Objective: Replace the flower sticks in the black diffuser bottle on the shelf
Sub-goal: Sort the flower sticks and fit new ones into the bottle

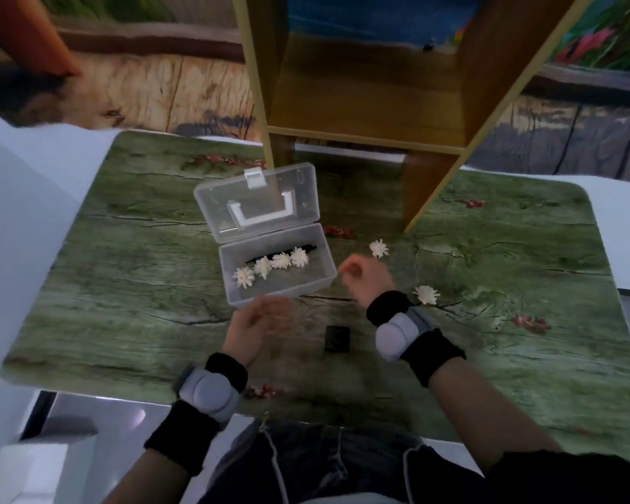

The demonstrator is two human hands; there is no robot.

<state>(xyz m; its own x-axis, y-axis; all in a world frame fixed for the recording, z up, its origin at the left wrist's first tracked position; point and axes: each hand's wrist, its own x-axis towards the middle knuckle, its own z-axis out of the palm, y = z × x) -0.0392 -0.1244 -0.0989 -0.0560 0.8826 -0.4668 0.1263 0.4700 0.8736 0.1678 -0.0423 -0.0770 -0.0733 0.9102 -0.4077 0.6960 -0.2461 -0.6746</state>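
Note:
A clear plastic box (321, 285) stands open on the table with several white flower sticks (270, 267) inside. Two more white flowers lie on the mat, one (379, 248) beyond my right hand and one (426, 294) beside my right wrist. A small black diffuser bottle (337, 339) stands on the mat between my wrists. My left hand (259, 325) hovers just in front of the box, blurred, fingers relaxed and holding nothing I can see. My right hand (364, 281) hangs to the right of the box with loosely curled fingers; nothing shows in it.
A wooden shelf unit (364, 103) stands at the back of the table on a green wood-print mat (124, 285). The box lid (259, 201) leans back towards the shelf. White table edges show left and right.

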